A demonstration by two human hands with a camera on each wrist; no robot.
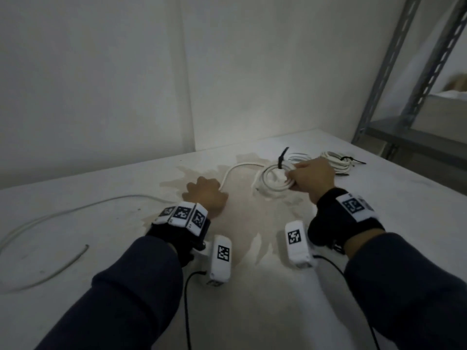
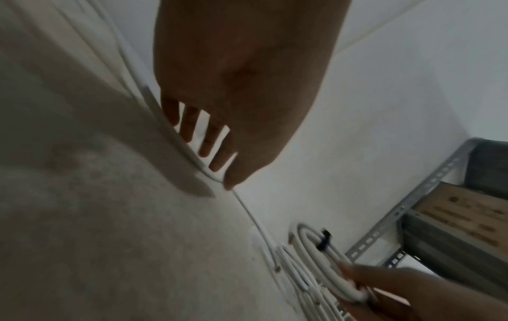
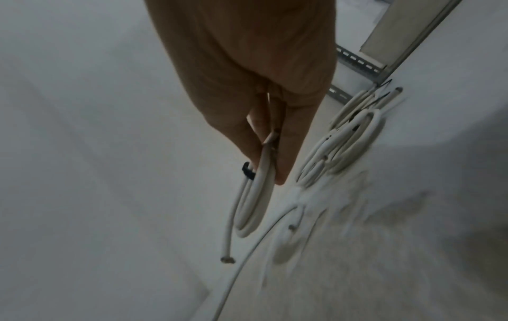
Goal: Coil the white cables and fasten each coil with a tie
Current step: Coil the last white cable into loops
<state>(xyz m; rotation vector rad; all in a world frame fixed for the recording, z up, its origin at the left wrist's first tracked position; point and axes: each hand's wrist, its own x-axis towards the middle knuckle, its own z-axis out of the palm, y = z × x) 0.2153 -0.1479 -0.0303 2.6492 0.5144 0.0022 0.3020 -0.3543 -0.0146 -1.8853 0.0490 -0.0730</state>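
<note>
Head view, tying step: my right hand (image 1: 309,178) curls its fingers (image 3: 286,152) round a small coil (image 1: 274,179) of white cable and lifts its near edge clear of the surface (image 1: 252,286); a black tie (image 1: 281,157) already circles the coil's far side, its tail sticking up. My left hand (image 1: 206,197) lies with fingers (image 2: 189,123) straight and spread over the loose cable (image 1: 75,210) that trails off to the left, pressing rather than gripping. Two finished coils (image 1: 336,160) rest behind, near the metal shelving (image 1: 417,97). In my judgement, this coil needs only its tie cinched, then setting beside the others; the long loose cable comes next.
</note>
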